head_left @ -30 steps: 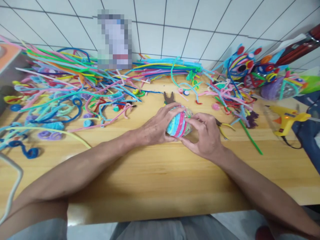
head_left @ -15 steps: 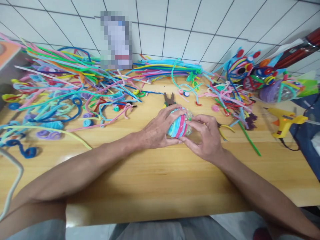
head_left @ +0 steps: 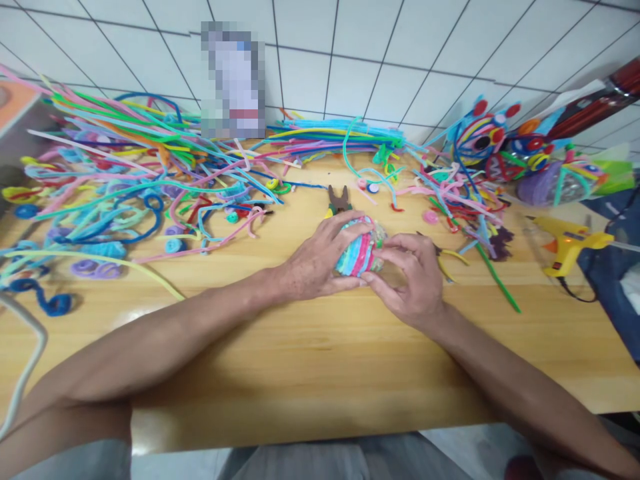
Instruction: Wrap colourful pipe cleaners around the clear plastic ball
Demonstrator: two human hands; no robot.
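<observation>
L hand [head_left: 316, 259] clamped on roundish fuzzy-striped ball [head_left: 357, 256], R hand [head_left: 416, 277] gripping it @ 3 o'clk; metal pliers [head_left: 339, 199] approx 11.

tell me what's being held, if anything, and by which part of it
A rounded, fuzzy, pink-and-blue striped object: the left hand grips its left side, the right hand its right side.
</observation>
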